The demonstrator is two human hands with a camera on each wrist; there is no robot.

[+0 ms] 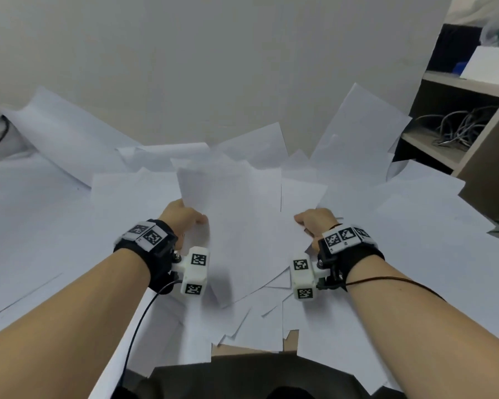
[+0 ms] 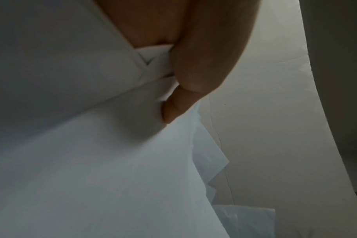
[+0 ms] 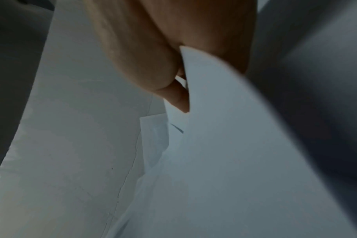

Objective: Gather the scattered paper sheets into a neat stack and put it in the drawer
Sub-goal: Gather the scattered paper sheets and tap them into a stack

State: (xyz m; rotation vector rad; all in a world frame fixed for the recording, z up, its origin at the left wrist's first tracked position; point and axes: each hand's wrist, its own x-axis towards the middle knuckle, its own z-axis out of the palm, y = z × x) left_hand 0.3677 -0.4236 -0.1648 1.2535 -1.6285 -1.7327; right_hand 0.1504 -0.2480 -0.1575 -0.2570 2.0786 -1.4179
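The left hand (image 1: 182,216) pinches several overlapping paper sheets (image 1: 228,226) between thumb and fingers (image 2: 173,111); the left wrist view shows their edges crossing under the thumb. The right hand (image 1: 317,221) grips a sheet edge in the same way, thumb on top, fingers curled below. Both hands are near the middle of the view, the left at 9 o'clock of the bunch and the right at 3 o'clock. Many more sheets lie scattered over the bench (image 1: 290,338), some leaning on the wall (image 1: 213,67) at 12 o'clock. At 2 o'clock stands a shelf (image 1: 455,90) holding grey cables (image 1: 458,125).
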